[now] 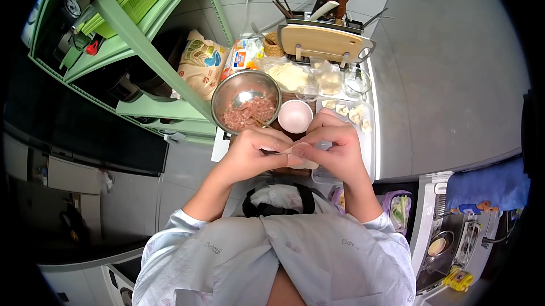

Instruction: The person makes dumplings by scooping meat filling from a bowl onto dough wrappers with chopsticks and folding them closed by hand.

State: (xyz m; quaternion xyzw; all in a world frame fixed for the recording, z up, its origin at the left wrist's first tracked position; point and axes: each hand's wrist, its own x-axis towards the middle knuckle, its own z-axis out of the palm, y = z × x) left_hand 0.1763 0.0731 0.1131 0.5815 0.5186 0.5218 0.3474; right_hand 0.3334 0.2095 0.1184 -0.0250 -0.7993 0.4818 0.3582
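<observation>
Both my hands pinch a thin, pale dough wrapper, folded partly over, in front of my chest. My left hand grips its left side between thumb and fingers. On the other side, my right hand is closed on the right edge. Whether filling lies inside is hidden by the fingers. Beyond my left hand stands a steel bowl of raw minced meat, a utensil resting in it. A small pinkish-white bowl sits just past my fingers. Several folded dumplings lie in a clear tray beyond my right hand.
Behind the bowls are a bag of wrappers, a glass cup and a rack with a wooden cutting board and knives. A green shelf and a printed sack stand at the left.
</observation>
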